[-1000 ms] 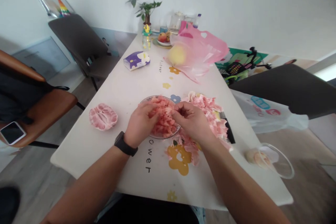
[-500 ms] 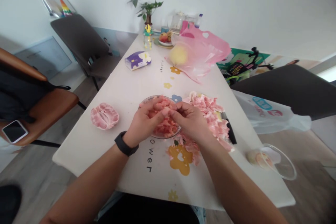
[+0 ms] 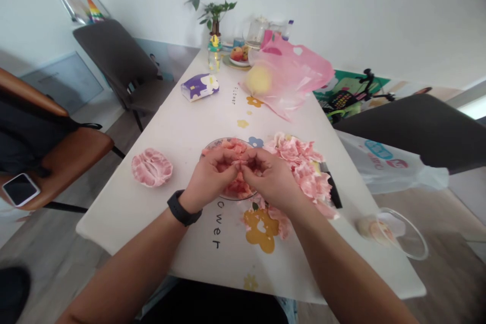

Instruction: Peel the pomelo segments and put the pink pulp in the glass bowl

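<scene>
Over a patterned plate point(image 3: 207, 148) heaped with pink pomelo flesh point(image 3: 238, 188), my two hands meet fingertip to fingertip. My left hand point(image 3: 212, 173), with a dark watch on its wrist, is pinched around a small piece of pomelo flesh. From the other side my right hand point(image 3: 271, 176) pinches at the same spot; the piece itself is mostly hidden by the fingers. To the left lies a peeled pomelo chunk point(image 3: 152, 167) with its segments still joined. Beside my right hand spreads a pile of pale pink pomelo membrane point(image 3: 304, 162), partly under my forearm.
A dark knife handle point(image 3: 334, 190) shows at the membrane pile's right edge. Farther back are a purple tissue pack point(image 3: 200, 86) and a pink plastic bag point(image 3: 296, 73) holding a yellow round fruit. A clear container point(image 3: 398, 233) stands at the right edge. Chairs flank the table.
My hands, slightly apart a second ago, have come together over the plate. My right hand has shifted a little left, its fingertips now against those of my left.
</scene>
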Demonstrator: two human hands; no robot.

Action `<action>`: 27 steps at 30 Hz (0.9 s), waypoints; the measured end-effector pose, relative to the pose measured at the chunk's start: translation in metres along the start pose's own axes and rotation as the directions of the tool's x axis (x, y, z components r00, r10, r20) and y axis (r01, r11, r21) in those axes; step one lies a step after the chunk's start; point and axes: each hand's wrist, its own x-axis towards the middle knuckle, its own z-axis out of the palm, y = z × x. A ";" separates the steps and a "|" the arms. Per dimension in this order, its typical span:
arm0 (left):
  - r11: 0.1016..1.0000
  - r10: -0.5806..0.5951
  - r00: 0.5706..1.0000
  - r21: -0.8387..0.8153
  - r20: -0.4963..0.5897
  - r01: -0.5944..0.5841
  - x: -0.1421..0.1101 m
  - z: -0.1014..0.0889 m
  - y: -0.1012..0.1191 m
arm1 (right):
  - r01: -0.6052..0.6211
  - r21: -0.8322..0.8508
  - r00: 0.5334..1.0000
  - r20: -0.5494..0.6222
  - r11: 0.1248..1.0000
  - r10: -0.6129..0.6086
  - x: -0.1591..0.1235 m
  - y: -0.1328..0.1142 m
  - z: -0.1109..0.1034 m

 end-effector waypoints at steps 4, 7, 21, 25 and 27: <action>1.000 0.000 1.000 0.019 0.007 0.000 -0.001 0.002 0.001 | 0.033 -0.186 0.999 -0.017 0.982 -0.037 0.001 -0.004 0.001; 1.000 -0.016 1.000 0.003 0.016 0.016 -0.001 0.003 0.001 | 0.107 -0.283 0.993 -0.014 0.953 -0.116 0.001 -0.005 0.002; 0.985 -0.150 0.980 -0.066 0.132 0.159 -0.001 -0.001 0.004 | 0.210 -0.409 0.978 0.087 0.888 -0.191 0.007 -0.004 -0.002; 0.974 -0.165 0.973 -0.130 0.161 0.186 -0.002 -0.001 0.001 | 0.146 -0.313 0.989 0.043 0.938 -0.140 0.004 -0.007 -0.003; 0.968 -0.184 0.970 -0.142 0.158 0.207 -0.002 -0.002 -0.001 | 0.153 -0.363 0.988 0.045 0.919 -0.147 0.003 -0.006 -0.002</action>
